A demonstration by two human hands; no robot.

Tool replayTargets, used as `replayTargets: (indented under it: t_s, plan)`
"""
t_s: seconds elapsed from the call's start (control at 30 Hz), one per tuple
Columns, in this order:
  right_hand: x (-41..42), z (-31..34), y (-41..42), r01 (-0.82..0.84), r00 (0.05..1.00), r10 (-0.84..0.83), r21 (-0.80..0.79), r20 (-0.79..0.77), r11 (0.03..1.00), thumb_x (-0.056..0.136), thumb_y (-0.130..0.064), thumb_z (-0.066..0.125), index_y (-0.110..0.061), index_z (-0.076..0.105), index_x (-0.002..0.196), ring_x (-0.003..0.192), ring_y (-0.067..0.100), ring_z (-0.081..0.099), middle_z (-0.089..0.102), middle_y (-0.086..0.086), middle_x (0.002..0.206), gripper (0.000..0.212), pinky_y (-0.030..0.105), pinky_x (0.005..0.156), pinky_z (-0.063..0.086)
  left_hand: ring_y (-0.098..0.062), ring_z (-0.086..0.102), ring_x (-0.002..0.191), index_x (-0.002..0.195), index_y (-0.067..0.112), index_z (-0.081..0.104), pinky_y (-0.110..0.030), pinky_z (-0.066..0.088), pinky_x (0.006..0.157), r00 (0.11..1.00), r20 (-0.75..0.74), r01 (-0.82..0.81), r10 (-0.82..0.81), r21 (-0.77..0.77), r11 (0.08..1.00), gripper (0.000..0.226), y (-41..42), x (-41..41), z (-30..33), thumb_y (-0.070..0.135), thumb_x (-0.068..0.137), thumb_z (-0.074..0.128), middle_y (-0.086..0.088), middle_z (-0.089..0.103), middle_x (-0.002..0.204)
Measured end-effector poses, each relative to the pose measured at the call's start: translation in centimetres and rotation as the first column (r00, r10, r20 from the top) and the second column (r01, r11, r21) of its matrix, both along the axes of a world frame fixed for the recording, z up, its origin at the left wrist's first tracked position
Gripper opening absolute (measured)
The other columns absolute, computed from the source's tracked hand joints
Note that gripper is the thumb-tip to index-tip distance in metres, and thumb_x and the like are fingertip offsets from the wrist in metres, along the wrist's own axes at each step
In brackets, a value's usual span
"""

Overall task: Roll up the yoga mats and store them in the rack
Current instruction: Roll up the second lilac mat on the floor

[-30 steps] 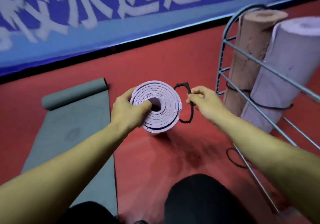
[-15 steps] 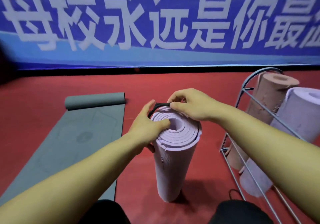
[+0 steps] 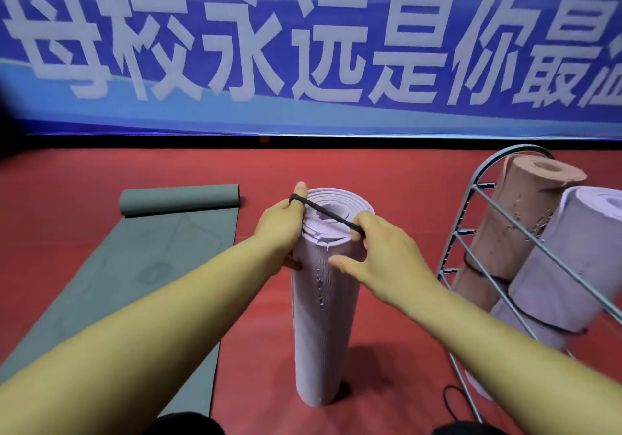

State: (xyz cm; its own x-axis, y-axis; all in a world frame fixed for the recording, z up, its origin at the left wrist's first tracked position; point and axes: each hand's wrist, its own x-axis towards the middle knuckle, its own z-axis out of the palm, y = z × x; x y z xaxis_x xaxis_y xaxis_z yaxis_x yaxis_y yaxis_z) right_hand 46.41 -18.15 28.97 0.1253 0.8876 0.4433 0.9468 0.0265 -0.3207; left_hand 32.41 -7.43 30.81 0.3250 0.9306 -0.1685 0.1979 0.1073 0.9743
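A rolled lilac yoga mat [image 3: 319,327] stands upright on the red floor in front of me. A black elastic band [image 3: 328,214] is stretched across its top end. My left hand [image 3: 282,229] grips the roll's upper left side, with the band hooked over its thumb. My right hand [image 3: 380,253] pinches the band's other end at the roll's right rim. A grey metal rack [image 3: 471,232] stands at the right and holds a rolled tan mat [image 3: 518,219] and a rolled lilac mat [image 3: 568,266], both banded. A grey mat [image 3: 144,266] lies on the left, mostly unrolled.
A blue banner [image 3: 303,47] with large white characters runs along the back edge of the floor. A loose black band [image 3: 452,404] lies on the floor by the rack's foot. My dark-clad knees [image 3: 188,424] show at the bottom edge.
The band, held bunched at the roll's top rim half a second ago, is now stretched across the top between both hands. My right hand has moved to the roll's right rim.
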Motion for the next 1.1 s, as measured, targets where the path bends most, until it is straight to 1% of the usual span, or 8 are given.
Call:
replayTargets:
  t_s: [0.1,0.2,0.3,0.43,0.53,0.63,0.83,1.1]
  plan:
    - [1.8,-1.8,1.1,0.052,0.998,-0.046,0.191,-0.034,0.980,0.075,-0.047,0.078,-0.028,0.042,0.084,0.078,0.020,0.054,0.050,-0.013,0.083,0.042,0.033,0.065,0.035,-0.027,0.062,0.097,0.098,0.036,0.069,-0.045,0.060,0.067,0.995,0.089,-0.051,0.045,0.070,0.996,0.054,0.7,0.4,-1.4,0.073,0.092,0.031,0.005,0.067,0.108]
    - [3.3,-3.1,1.8,0.075,0.997,-0.064,0.293,-0.044,0.953,0.073,-0.059,0.073,-0.029,0.048,0.082,0.073,0.020,0.055,0.050,-0.012,0.079,0.040,0.037,0.062,0.047,-0.009,0.057,0.109,0.085,0.047,0.067,-0.035,0.044,0.101,0.959,0.237,-0.264,0.157,0.532,0.804,0.027,1.0,0.4,-3.3,0.056,0.092,0.043,0.021,0.061,0.110]
    - [4.3,-3.8,2.3,0.150,0.987,-0.161,0.331,0.006,0.932,0.069,-0.078,0.060,-0.031,0.048,0.077,0.072,0.017,0.054,0.048,-0.014,0.073,0.050,0.034,0.056,0.046,-0.001,0.058,0.084,0.078,0.025,0.062,-0.023,0.044,0.079,0.935,0.354,-0.236,0.008,0.604,0.761,0.017,1.1,0.0,-5.0,0.031,0.090,0.052,0.021,0.064,0.083]
    - [5.6,-4.8,3.1,0.197,0.969,-0.232,0.298,0.086,0.934,0.069,-0.085,0.047,-0.026,0.046,0.068,0.070,0.016,0.052,0.048,-0.011,0.069,0.059,0.030,0.052,0.039,-0.018,0.054,0.085,0.080,0.033,0.058,-0.030,0.042,0.079,0.977,0.214,-0.178,-0.011,0.840,0.513,0.016,3.2,-1.7,-7.1,0.033,0.095,0.053,0.014,0.055,0.089]
    - [5.9,-5.4,3.4,0.187,0.966,-0.230,0.297,0.116,0.936,0.073,-0.084,0.043,-0.025,0.042,0.064,0.069,0.015,0.045,0.044,-0.010,0.067,0.059,0.028,0.052,0.032,-0.015,0.051,0.078,0.078,0.033,0.056,-0.028,0.039,0.073,0.957,0.284,-0.207,-0.057,0.806,0.554,0.016,3.7,-2.5,-8.0,0.032,0.094,0.054,0.014,0.052,0.082]
    - [6.9,-6.5,3.9,0.159,0.971,-0.200,0.269,0.130,0.950,0.076,-0.080,0.042,-0.024,0.048,0.065,0.071,0.018,0.049,0.047,-0.009,0.068,0.057,0.029,0.053,0.037,-0.018,0.045,0.077,0.084,0.031,0.057,-0.028,0.037,0.071,1.000,0.024,-0.019,-0.005,0.883,0.469,0.008,4.8,-3.3,-10.4,0.037,0.090,0.056,0.014,0.051,0.082]
    - [10.5,-12.0,4.0,0.010,0.971,0.004,-0.060,0.238,0.998,0.077,-0.090,0.027,-0.029,0.066,0.089,0.093,0.023,0.061,0.064,-0.010,0.087,0.074,0.038,0.073,0.054,-0.012,0.040,0.096,0.115,0.039,0.050,-0.035,0.046,0.077,0.790,-0.610,0.531,-0.056,0.637,0.558,0.056,7.6,-5.2,-16.6,0.081,0.082,0.034,0.028,0.043,0.109]
    - [11.0,-20.4,3.9,-0.109,0.962,0.225,-0.540,0.152,0.834,0.069,-0.096,0.019,-0.034,0.067,0.110,0.109,0.019,0.057,0.066,-0.011,0.114,0.088,0.037,0.095,0.048,-0.014,0.037,0.101,0.119,0.044,0.052,-0.043,0.047,0.091,0.374,-0.878,0.849,-0.300,0.193,0.492,0.061,7.6,-5.8,-24.1,0.084,0.080,0.029,0.025,0.044,0.116]
